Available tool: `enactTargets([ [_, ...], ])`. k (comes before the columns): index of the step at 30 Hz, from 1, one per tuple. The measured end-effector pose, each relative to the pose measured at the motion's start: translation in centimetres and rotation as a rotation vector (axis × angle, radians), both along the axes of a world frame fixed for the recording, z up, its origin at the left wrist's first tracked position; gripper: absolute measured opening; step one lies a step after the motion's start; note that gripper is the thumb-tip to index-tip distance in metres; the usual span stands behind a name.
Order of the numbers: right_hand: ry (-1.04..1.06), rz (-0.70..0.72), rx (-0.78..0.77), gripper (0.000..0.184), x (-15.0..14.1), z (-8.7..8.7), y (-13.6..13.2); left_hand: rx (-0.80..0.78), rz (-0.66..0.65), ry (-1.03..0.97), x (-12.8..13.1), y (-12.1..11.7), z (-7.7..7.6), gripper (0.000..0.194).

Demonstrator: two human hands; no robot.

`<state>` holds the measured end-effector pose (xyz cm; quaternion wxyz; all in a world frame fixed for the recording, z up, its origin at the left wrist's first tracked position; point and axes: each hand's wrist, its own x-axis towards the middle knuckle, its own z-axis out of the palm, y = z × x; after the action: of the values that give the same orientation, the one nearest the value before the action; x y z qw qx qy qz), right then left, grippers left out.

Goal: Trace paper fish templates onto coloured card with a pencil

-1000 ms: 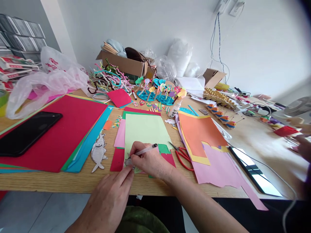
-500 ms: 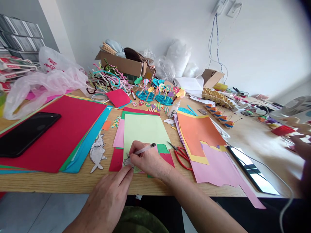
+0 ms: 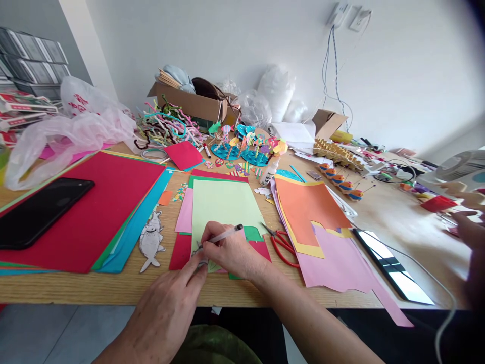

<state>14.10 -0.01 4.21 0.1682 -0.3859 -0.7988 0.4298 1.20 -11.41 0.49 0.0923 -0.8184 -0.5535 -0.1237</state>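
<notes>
My right hand is closed on a white pen with a dark end cap, its tip low over a light green sheet. My left hand reaches in from the lower left. Its index finger and thumb are stretched out and press on a small grey paper cutout at the sheet's lower left edge, mostly hidden by the fingers. Red, green and pink paper lies under the sheet. A fish-shaped paper cutout rests on the wood to the left. Open red-handled scissors lie to the right.
At the left, a black phone lies on stacked coloured paper. Cut orange and pink sheets and another phone are at the right. Behind stand a glue bottle, paper crafts and pipe cleaners. Another hand shows far right.
My left index finger has moved slightly up and left over the small cutout, parting a little from the thumb. The right hand with the pen stays in nearly the same place.
</notes>
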Motion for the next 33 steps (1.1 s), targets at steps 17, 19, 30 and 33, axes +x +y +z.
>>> enactTargets([
  [17,0.026,-0.015,0.037,0.016,-0.01,-0.17,-0.20,-0.023,-0.020,0.014,-0.37,0.19,-0.53,0.055],
  [19,0.032,-0.023,0.044,0.016,-0.06,-0.16,-0.25,-0.020,-0.028,0.020,-0.36,0.21,-0.44,0.056],
  [30,0.061,-0.069,0.043,0.017,-0.47,-0.48,-0.14,-0.046,-0.014,0.023,-0.19,0.09,0.00,0.057],
  [33,0.067,-0.084,0.048,0.017,-0.53,-0.61,-0.17,-0.063,-0.022,0.028,-0.19,0.10,-0.04,0.057],
])
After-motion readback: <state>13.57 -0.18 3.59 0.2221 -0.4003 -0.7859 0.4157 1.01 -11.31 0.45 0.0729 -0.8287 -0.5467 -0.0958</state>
